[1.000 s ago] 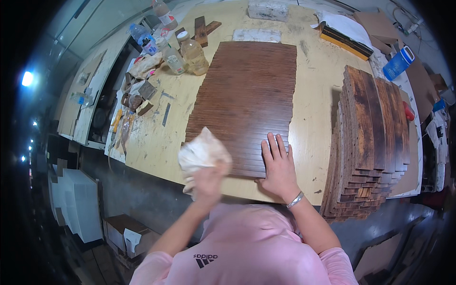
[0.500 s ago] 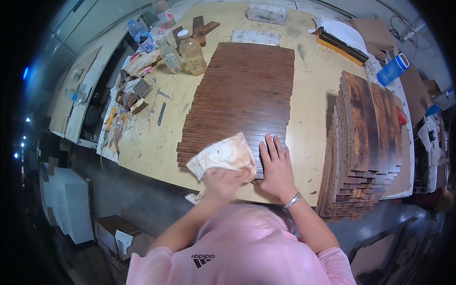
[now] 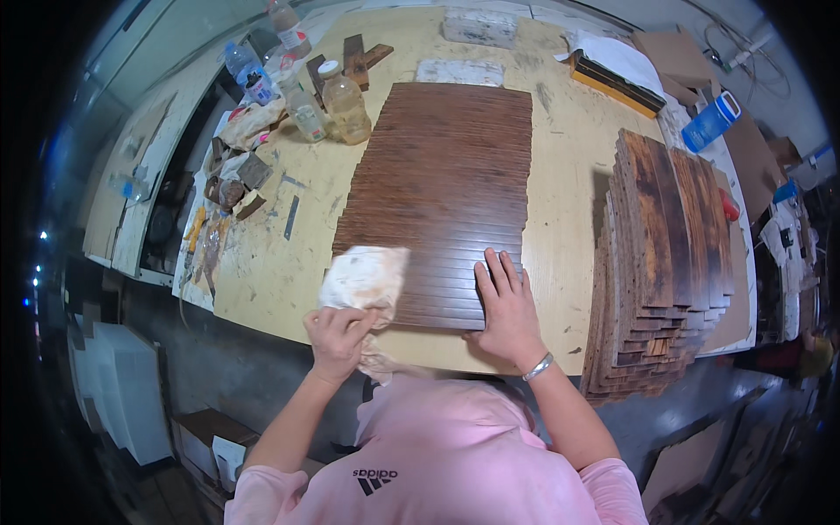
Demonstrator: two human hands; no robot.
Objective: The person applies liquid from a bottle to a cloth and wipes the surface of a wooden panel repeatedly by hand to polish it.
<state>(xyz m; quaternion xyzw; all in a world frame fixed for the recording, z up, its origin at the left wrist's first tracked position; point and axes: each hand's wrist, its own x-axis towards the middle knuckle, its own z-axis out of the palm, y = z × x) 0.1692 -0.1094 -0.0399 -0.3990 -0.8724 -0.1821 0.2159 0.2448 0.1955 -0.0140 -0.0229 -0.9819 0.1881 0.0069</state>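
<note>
Two hands work at the near edge of the table [image 3: 560, 175]. The left hand [image 3: 337, 339] is closed around a crumpled, stained rag [image 3: 363, 278], which lies over the near left corner of the slat panel [image 3: 442, 197]. The right hand [image 3: 506, 308] is open, palm down, fingers spread flat on the panel's near right part. A bracelet [image 3: 537, 367] sits on that wrist.

The panel is a dark brown sheet of narrow wooden slats laid side by side, running from the near edge away across the table. To its right, well apart, stands a stack of boards [image 3: 661, 262], dark and scorched-looking. At the panel's far left corner stand a jar [image 3: 344, 103] of yellowish liquid and several bottles [image 3: 248, 73]. Small tools and scraps [image 3: 229, 188] lie along the table's left side. A blue bottle [image 3: 710, 122] lies at the far right.
</note>
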